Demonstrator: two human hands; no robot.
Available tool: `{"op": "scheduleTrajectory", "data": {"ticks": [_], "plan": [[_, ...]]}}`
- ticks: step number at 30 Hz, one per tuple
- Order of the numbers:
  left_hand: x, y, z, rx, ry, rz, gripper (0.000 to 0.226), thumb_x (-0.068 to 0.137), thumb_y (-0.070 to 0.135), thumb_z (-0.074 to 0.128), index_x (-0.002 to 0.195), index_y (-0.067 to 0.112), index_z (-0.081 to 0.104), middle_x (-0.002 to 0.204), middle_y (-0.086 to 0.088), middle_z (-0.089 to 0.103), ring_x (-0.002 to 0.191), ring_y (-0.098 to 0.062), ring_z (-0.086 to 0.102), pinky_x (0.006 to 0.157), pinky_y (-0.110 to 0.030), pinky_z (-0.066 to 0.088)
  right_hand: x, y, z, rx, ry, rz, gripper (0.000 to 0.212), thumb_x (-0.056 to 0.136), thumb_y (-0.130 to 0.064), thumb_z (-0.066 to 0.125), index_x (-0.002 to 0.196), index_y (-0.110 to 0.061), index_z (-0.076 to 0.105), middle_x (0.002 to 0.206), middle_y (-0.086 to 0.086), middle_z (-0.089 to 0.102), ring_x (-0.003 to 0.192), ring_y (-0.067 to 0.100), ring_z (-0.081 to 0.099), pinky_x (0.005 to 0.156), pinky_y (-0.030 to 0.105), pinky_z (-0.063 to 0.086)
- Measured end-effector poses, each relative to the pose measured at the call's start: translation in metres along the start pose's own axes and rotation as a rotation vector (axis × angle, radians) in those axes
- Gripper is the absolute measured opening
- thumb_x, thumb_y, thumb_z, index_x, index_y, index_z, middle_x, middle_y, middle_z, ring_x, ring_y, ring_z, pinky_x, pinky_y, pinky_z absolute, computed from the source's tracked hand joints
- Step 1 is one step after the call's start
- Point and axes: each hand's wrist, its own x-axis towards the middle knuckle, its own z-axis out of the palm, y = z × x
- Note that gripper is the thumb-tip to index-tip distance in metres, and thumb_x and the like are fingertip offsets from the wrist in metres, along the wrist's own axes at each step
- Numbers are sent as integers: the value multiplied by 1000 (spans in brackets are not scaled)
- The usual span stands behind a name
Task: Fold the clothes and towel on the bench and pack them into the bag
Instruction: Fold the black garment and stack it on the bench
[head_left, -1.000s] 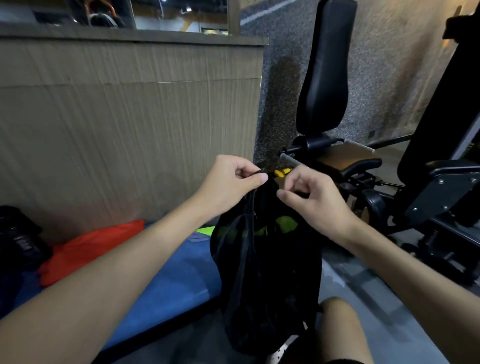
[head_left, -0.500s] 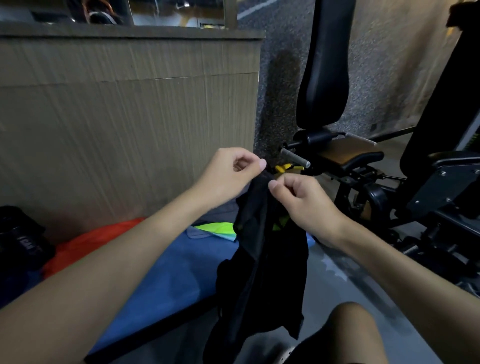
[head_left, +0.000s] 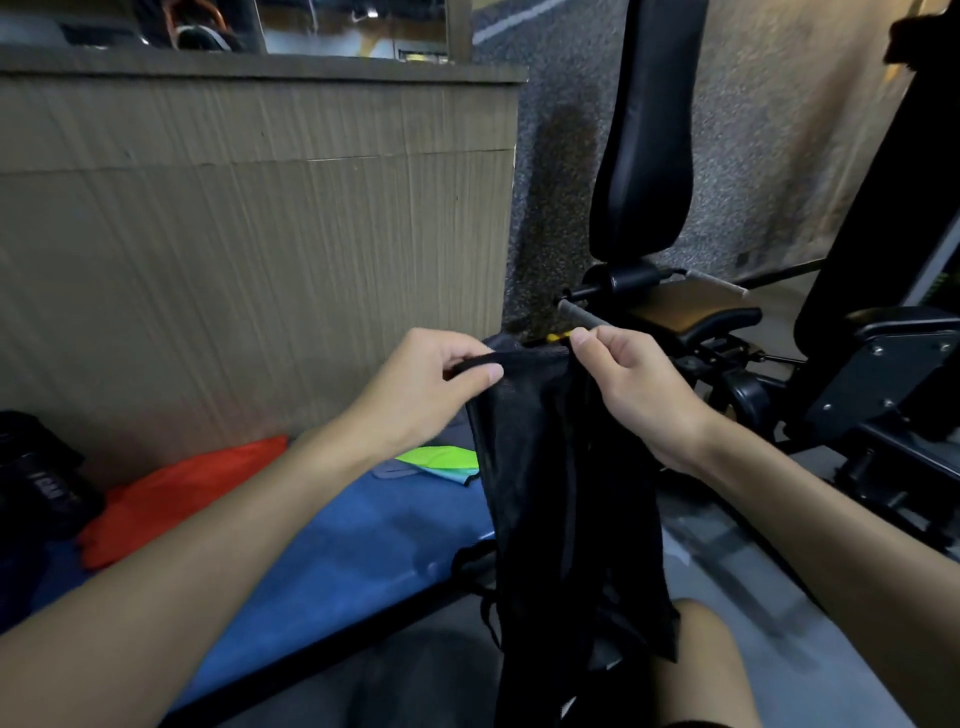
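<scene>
A black mesh garment (head_left: 561, 499) hangs in the air in front of me, above the right end of the blue bench (head_left: 332, 551). My left hand (head_left: 426, 384) pinches its top edge at the left, and my right hand (head_left: 628, 384) pinches the same edge at the right. The cloth falls down past my knee (head_left: 696, 660). On the bench lie an orange cloth (head_left: 171, 493) at the left and a neon green and grey garment (head_left: 436, 462) partly hidden behind the black one. A black bag (head_left: 36, 483) sits at the far left edge.
A ribbed wooden wall panel (head_left: 260, 249) rises right behind the bench. A black gym machine with an upright back pad (head_left: 649, 135), a brown seat (head_left: 691, 306) and a metal frame (head_left: 883, 384) stands close on the right. Grey floor (head_left: 779, 597) lies below it.
My hands have moved apart along the top edge, and the black garment has stretched out flatter between them. It hung bunched up before. The green garment on the bench has come into view.
</scene>
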Motion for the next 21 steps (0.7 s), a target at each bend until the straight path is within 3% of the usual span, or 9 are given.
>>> {"op": "scheduleTrajectory", "data": {"ticks": [2,5,7,9,12,15,17,19,21], "plan": [[2,3,-5,4,-16,31,13,92,5,66,91,17,71,89,-6,75,78,-8,62,80,-38,53,0,-1,-2,-80,-7,-11,41,103,-32,46,65,-19,36,59,-5,30,54,6,29,51,28,25],[3,5,-6,-2,-47,80,5,91,20,65,93,22,61,81,2,67,74,-12,57,73,-37,48,0,-2,-2,-107,44,-29,44,103,-31,47,63,-20,34,55,-13,29,48,1,26,47,22,23],[2,7,-5,-56,-90,74,20,88,28,68,103,22,56,85,-2,68,77,-18,61,76,-39,50,0,-2,-2,-91,61,-29,44,103,-31,47,62,-20,34,56,-13,28,49,1,27,48,22,24],[1,10,-2,-52,-133,55,34,84,19,78,111,20,57,90,-9,70,80,-18,65,80,-31,52,0,-3,0,-81,57,-24,44,103,-31,47,63,-20,34,57,-12,29,51,1,27,51,24,25],[2,13,3,13,-97,74,25,81,3,78,99,17,67,82,0,68,72,-1,60,73,-15,49,0,-2,1,-83,49,-12,43,103,-32,48,63,-19,35,56,-12,29,51,2,27,51,26,24],[4,15,0,60,-25,85,19,87,3,72,85,22,70,82,1,72,73,-3,62,76,-26,52,-2,-1,-2,-69,40,-4,43,102,-33,49,63,-19,38,53,-16,30,50,1,28,49,23,26],[6,16,-3,83,3,91,24,91,1,65,87,25,64,85,-1,72,78,-8,66,79,-28,53,-1,-1,-3,-44,34,-2,42,102,-31,50,63,-19,39,53,-17,32,50,0,29,50,21,27],[4,21,-3,21,-59,88,30,94,-3,55,95,27,55,91,-7,71,87,-14,67,82,-30,53,0,-2,-1,0,39,-9,42,101,-30,51,62,-20,40,54,-16,32,52,-1,29,50,22,27],[3,27,0,21,-141,133,35,91,-4,46,96,29,54,91,1,68,84,-13,62,76,-27,49,1,-3,1,52,43,-20,42,101,-29,51,62,-21,40,56,-15,31,53,0,28,50,21,25]]}}
